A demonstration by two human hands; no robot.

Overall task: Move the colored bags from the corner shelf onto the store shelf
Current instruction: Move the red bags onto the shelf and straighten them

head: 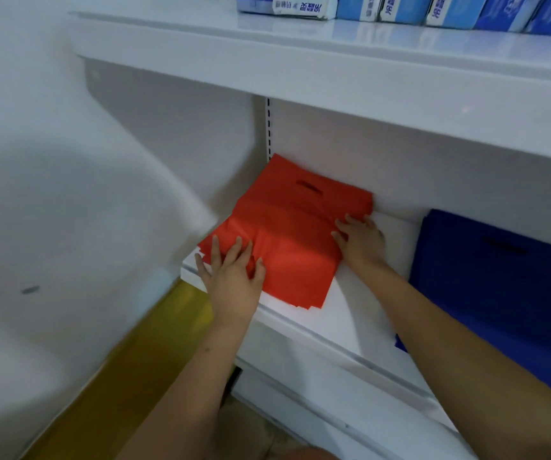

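Observation:
A stack of flat red bags (287, 234) with a cut-out handle lies at the left end of the white store shelf (344, 323). My left hand (232, 277) rests on the stack's near-left corner with its fingers spread. My right hand (362, 242) presses against the stack's right edge, fingers straight. A stack of dark blue bags (500, 283) lies on the same shelf to the right, partly behind my right forearm.
Above is another white shelf (300, 58) carrying several blue and white boxes (400, 6). A white wall (68, 161) closes the left side. Yellow flooring (154, 340) shows below the shelf's left end. A lower white shelf (334, 403) sits underneath.

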